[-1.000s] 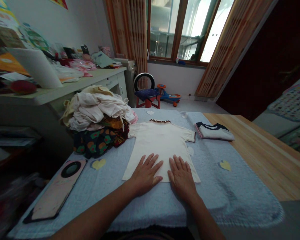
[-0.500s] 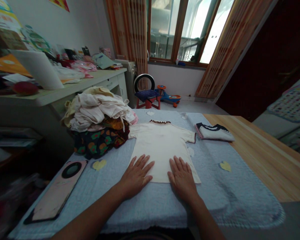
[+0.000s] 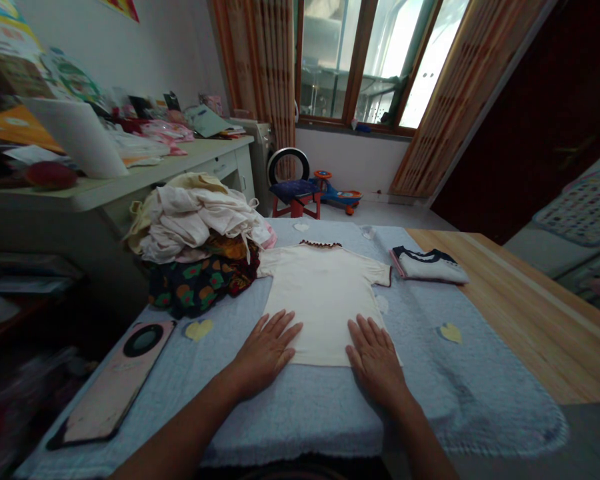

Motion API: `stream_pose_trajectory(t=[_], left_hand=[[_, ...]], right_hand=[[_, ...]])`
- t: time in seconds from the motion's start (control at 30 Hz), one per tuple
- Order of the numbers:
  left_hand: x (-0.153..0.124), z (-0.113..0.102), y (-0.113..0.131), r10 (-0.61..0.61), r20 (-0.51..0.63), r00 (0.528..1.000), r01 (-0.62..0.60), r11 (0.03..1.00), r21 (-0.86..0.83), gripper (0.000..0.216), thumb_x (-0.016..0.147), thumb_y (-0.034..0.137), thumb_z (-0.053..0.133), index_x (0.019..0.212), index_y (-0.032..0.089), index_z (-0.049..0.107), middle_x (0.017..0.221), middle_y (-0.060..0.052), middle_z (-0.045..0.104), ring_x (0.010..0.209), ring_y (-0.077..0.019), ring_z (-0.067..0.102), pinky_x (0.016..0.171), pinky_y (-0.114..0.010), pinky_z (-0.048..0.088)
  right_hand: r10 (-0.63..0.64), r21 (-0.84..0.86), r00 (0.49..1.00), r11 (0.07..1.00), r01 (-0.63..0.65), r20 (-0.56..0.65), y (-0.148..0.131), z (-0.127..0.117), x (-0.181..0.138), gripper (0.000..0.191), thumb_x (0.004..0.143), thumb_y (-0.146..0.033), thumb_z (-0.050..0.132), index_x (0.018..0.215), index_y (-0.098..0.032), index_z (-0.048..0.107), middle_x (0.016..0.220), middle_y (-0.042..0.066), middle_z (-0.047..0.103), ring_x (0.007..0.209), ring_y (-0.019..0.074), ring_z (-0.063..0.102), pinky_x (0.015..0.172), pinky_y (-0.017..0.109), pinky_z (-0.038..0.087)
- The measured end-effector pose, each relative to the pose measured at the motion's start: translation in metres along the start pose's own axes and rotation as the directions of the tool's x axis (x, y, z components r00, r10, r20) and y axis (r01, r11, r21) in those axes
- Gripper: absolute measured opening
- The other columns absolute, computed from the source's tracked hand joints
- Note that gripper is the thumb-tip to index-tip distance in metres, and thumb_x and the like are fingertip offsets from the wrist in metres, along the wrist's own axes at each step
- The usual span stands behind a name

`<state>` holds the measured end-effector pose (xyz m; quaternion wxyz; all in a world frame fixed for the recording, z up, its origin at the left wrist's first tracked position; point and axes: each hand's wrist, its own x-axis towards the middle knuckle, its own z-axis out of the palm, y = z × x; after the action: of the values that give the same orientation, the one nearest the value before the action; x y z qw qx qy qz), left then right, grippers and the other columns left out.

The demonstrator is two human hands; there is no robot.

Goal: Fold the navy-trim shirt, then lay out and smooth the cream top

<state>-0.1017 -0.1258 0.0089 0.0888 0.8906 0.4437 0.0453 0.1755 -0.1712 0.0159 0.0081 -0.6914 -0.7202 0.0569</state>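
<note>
A small white short-sleeved T-shirt (image 3: 325, 293) with a dark frilled collar lies spread flat, its collar pointing away from me. My left hand (image 3: 267, 347) rests flat on its lower left corner, fingers apart. On the lower right corner lies my right hand (image 3: 375, 353), also flat with fingers stretched out. Both palms reach over the near hem. Beneath the shirt is a light blue blanket (image 3: 420, 400) with heart patches, covering much of the wooden table.
A heap of crumpled clothes (image 3: 195, 233) sits at the left. Folded clothing (image 3: 429, 265) with a navy collar lies at the right. A phone (image 3: 115, 387) is near the left edge. Bare wooden table (image 3: 530, 307) shows at right; a cluttered desk (image 3: 180, 167) stands at left.
My hands have slid apart along the shirt's lower edge, the left one to the left and the right one to the right. The shirt stays in place.
</note>
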Motion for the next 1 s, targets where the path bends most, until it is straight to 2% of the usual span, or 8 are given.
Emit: stream_pose_trajectory(t=[0.23,0.33,0.43,0.6,0.73,1.0], left_hand=[[-0.003,0.01,-0.009,0.044,-0.078,0.996,-0.047,0.998,-0.037,0.048,0.101,0.031,0.035,0.149,0.035,0.034,0.16,-0.001,0.028,0.147,-0.0204,0.024,0.121,-0.048,0.016],[-0.002,0.012,-0.009,0.049,-0.108,0.993,-0.054,0.998,-0.043,0.048,0.1,0.03,0.036,0.148,0.034,0.036,0.16,-0.001,0.029,0.147,-0.0205,0.025,0.121,-0.047,0.016],[-0.002,0.011,-0.007,0.039,-0.089,0.995,-0.043,0.998,-0.047,0.049,0.099,0.029,0.039,0.147,0.034,0.038,0.159,-0.002,0.03,0.147,-0.0211,0.026,0.12,-0.048,0.017],[-0.001,0.01,-0.007,0.028,-0.082,0.996,-0.032,0.998,-0.054,0.051,0.097,0.031,0.043,0.148,0.034,0.037,0.159,-0.001,0.03,0.147,-0.0213,0.025,0.12,-0.048,0.017],[0.0,0.012,-0.007,0.019,-0.091,0.996,-0.024,0.998,-0.052,0.052,0.095,0.032,0.045,0.147,0.031,0.038,0.159,-0.002,0.031,0.146,-0.021,0.026,0.121,-0.046,0.016],[0.0,0.008,-0.007,0.001,-0.071,0.997,-0.006,0.997,-0.079,0.053,0.093,0.031,0.047,0.146,0.03,0.04,0.158,-0.002,0.032,0.146,-0.0218,0.027,0.121,-0.047,0.017]], right_hand=[[-0.009,-0.002,1.0,1.0,0.009,0.007,0.0,-0.008,0.008,0.054,0.094,-0.03,0.042,0.146,-0.018,0.043,0.157,0.009,0.034,0.145,0.0288,0.025,0.117,0.047,0.02],[-0.007,0.018,0.999,1.0,0.008,-0.035,-0.017,-0.014,0.019,0.049,0.094,-0.027,0.043,0.141,-0.016,0.048,0.151,0.013,0.042,0.141,0.0304,0.034,0.116,0.049,0.023],[-0.092,0.053,0.993,0.994,0.096,-0.072,-0.043,-0.013,0.031,0.048,0.095,-0.027,0.041,0.141,-0.015,0.048,0.15,0.014,0.043,0.141,0.0299,0.034,0.117,0.048,0.022],[-0.236,0.08,0.96,0.965,0.25,-0.148,-0.072,0.005,0.041,0.051,0.098,-0.034,0.038,0.144,-0.013,0.043,0.154,0.016,0.036,0.144,0.0273,0.028,0.117,0.045,0.021],[-0.247,0.09,0.961,0.962,0.259,-0.127,-0.072,0.012,0.04,0.056,0.098,-0.042,0.04,0.147,-0.014,0.04,0.157,0.015,0.031,0.146,0.028,0.023,0.118,0.046,0.018],[-0.272,0.101,0.959,0.955,0.279,-0.078,-0.067,0.01,0.03,0.065,0.097,-0.053,0.039,0.151,-0.016,0.034,0.16,0.012,0.024,0.148,0.0287,0.015,0.119,0.049,0.01]])
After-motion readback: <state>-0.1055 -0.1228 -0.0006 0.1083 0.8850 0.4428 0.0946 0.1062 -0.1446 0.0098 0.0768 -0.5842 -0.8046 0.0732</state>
